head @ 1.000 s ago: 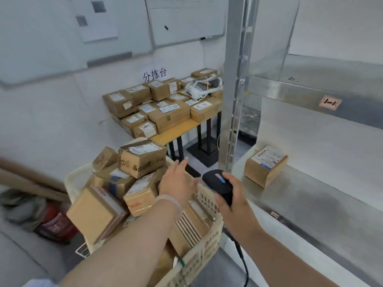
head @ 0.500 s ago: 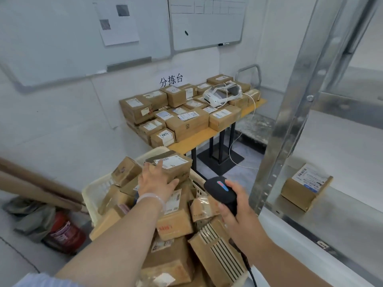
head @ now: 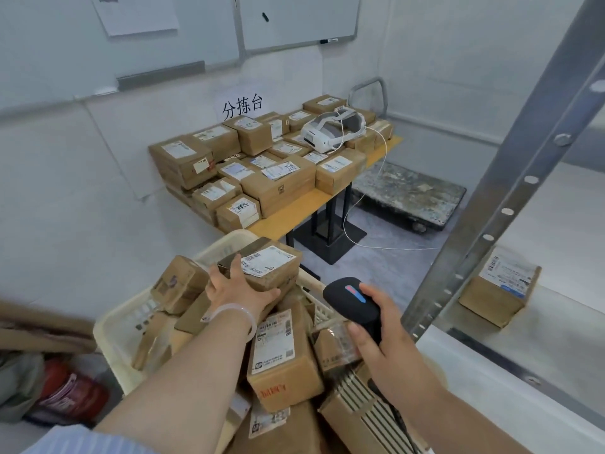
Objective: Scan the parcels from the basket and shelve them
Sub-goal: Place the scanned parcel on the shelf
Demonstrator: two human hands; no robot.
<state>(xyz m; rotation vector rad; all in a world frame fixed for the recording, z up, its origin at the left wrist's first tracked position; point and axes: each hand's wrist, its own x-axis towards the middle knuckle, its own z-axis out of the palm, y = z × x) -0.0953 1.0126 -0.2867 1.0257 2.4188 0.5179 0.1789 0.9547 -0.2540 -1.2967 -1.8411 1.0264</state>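
Beside a metal shelf [head: 510, 204], the left hand [head: 234, 286] grips a basket [head: 111, 335] parcel [head: 265, 267] while the right hand [head: 379, 335] clasps a scanner [head: 352, 298].

wall sign [head: 242, 107]: 分拣台 | parcel labels [head: 265, 261]: seemingly too blurred

A small parcel sorting room: a desk [head: 291, 221] at the far wall stacked with labelled cardboard boxes [head: 278, 188] under a paper sign [head: 242, 106], a plastic basket [head: 109, 329] heaped with parcels [head: 281, 365] near left, bare metal shelving [head: 510, 198] on the right, whiteboards [head: 294, 18] above, and a platform trolley [head: 409, 194] beyond.
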